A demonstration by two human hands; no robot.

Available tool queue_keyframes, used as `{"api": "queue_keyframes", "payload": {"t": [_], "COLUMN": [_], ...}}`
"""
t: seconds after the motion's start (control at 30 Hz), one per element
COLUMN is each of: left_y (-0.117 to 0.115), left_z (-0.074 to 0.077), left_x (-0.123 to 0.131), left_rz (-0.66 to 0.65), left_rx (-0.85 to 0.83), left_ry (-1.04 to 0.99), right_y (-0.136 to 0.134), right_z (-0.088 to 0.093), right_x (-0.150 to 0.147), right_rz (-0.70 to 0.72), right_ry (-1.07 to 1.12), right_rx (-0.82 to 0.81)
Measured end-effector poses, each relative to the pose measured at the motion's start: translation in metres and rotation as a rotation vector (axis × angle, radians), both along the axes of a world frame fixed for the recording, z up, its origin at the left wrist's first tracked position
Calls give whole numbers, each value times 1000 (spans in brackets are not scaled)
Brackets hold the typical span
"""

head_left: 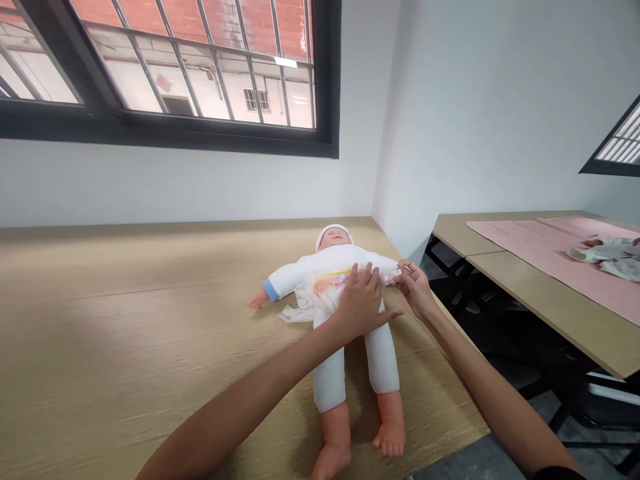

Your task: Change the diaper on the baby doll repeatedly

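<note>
Baby doll point(330, 380) laid head-away, torso point(325, 287) covered by splayed left hand point(361, 300); sleeve point(383, 263) pinched by nearer right hand point(418, 291).

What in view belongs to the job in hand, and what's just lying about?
In the job, apparently:
doll, lying on the near table
printed white layer at its middle
left hand and right hand, both at the doll

Just lying about:
pink cloth on the other table
white bundle on it, too indistinct to name
</note>
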State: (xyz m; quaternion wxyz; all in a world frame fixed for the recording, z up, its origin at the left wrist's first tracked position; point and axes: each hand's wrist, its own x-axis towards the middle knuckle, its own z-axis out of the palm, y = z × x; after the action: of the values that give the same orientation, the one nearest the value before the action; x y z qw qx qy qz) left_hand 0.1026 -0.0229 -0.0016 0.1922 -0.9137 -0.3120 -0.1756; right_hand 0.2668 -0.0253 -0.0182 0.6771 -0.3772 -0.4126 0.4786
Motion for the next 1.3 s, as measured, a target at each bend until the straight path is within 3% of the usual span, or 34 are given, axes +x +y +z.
{"api": "queue_keyframes", "payload": {"t": [0.2,0.5,0.63,0.83,1.03,1.3], "left_y": [1,-22,-30,-18,-11,-9], "left_z": [5,6,5,0,6,5], "left_x": [-2,9,13,9,2,4], "left_rz": [5,125,116,76,2,3], "left_rx": [-62,110,124,17,-44,-38], "left_ry": [40,96,119,68,86,108], "right_y": [-3,1,1,-1,-4,-4], "right_z": [4,5,7,10,12,14], "right_x": [-1,-3,3,4,1,0], "right_rz": [93,-42,-71,-44,2,-112], "right_ry": [-5,-17,-48,-59,-39,-64], "right_rx": [35,-47,-47,-44,15,19]}}
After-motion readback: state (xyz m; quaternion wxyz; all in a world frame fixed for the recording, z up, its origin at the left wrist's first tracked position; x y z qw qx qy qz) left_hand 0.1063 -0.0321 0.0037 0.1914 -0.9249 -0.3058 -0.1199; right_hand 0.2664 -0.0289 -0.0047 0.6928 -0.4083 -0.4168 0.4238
